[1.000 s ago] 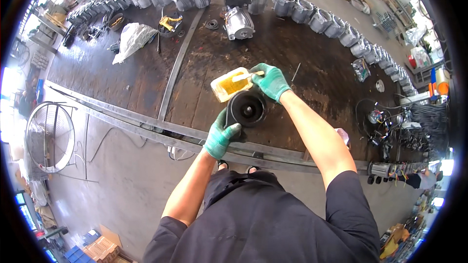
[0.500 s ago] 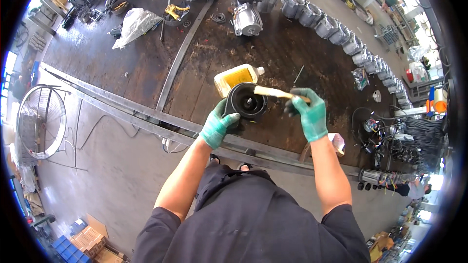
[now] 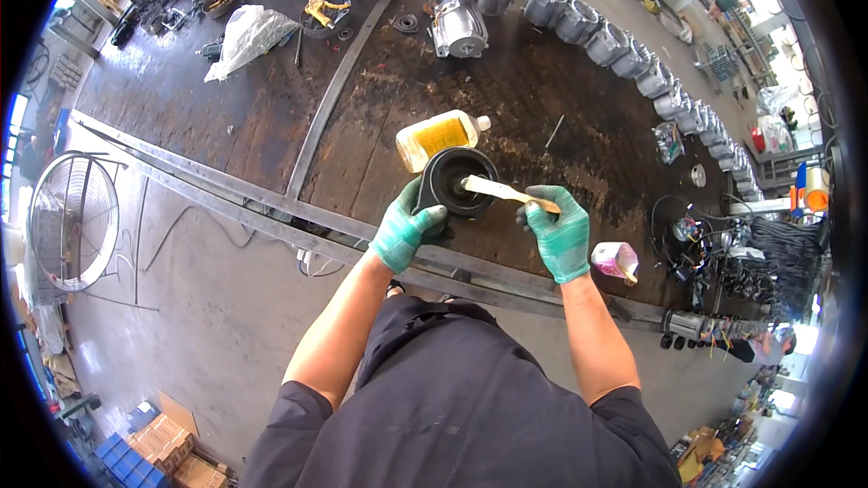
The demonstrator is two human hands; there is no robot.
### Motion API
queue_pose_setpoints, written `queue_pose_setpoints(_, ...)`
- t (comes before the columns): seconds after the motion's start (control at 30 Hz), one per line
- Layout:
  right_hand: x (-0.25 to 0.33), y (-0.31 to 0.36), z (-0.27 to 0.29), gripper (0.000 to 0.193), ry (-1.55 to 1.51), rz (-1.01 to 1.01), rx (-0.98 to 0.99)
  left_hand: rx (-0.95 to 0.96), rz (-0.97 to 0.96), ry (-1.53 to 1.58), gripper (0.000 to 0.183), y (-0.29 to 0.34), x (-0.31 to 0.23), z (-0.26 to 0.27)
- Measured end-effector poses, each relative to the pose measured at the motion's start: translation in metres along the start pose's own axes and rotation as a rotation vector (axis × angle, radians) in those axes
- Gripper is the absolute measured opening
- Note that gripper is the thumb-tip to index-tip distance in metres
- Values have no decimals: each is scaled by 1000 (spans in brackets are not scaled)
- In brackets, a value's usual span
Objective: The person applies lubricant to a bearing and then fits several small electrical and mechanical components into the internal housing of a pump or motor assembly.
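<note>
My left hand [image 3: 403,229], in a green glove, grips a round black housing [image 3: 432,183] by its left side, with the hollow facing up. In my right hand [image 3: 556,228], gloved the same way, is the wooden handle of a brush [image 3: 499,188]. The pale brush end reaches into the hollow of the housing; whether it touches the inside wall I cannot tell. Just behind the housing a clear plastic bottle [image 3: 441,137] with yellow contents lies on its side. To the right of my right hand stands a pink and white cup-like container [image 3: 615,259].
Several grey metal motor housings [image 3: 579,24] line the table's far edge. A silver motor [image 3: 458,29] stands in front of them. A thin rod [image 3: 554,131] lies right of the bottle. Cables and wires [image 3: 737,258] crowd the right end; a plastic bag [image 3: 249,39] lies far left.
My right hand has moved down and slightly left, bringing the brush end from the housing's rim into its hollow. My left hand keeps the housing in nearly the same place.
</note>
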State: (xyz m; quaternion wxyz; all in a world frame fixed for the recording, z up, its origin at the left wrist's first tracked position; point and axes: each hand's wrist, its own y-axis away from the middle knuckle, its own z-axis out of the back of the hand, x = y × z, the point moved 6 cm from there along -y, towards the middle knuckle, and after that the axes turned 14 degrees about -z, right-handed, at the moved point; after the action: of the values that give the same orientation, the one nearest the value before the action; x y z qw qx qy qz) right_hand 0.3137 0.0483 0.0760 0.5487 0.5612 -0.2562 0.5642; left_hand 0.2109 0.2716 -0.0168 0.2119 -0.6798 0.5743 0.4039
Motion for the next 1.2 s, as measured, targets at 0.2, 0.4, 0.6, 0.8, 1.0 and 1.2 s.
queue_pose_setpoints(0.2,2,4,-5,19,102,81,-58,2,-7,-9,80,4,-1,-4)
queue_pose_setpoints(0.4,20,-2,6,16,119,127,-97,8,8,-6,82,9,3,-2)
queue_pose_setpoints(0.6,42,-59,-9,16,152,95,-54,3,-50,-25,82,12,10,6)
queue_pose_setpoints(0.8,10,-149,-68,26,710,198,-43,19,-57,-49,83,11,15,7)
queue_pose_setpoints(1.0,-4,-172,-92,26,935,193,61,21,-59,-69,84,11,18,12)
queue_pose_setpoints(1.2,37,-126,-45,26,640,209,-52,34,-66,-69,84,11,18,11)
